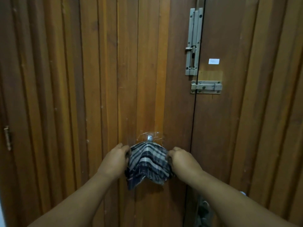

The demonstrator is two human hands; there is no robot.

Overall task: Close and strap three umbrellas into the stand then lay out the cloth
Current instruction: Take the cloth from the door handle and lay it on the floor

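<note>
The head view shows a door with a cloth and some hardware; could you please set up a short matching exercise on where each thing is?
Things:
1. checked cloth
2. tall vertical bolt
3. horizontal latch
4. white sticker

Places:
A. across the gap between the door leaves, under the sticker
B. hanging from the adhesive hook, between both hands
C. on the right leaf, above the latch
D. upper door, by the centre gap

Pairs: 1-B, 2-D, 3-A, 4-C

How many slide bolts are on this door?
2. A tall vertical bolt sits at the upper right by the door seam. A shorter horizontal bolt sits just below it, across the seam. Others may lie outside the frame.
</note>
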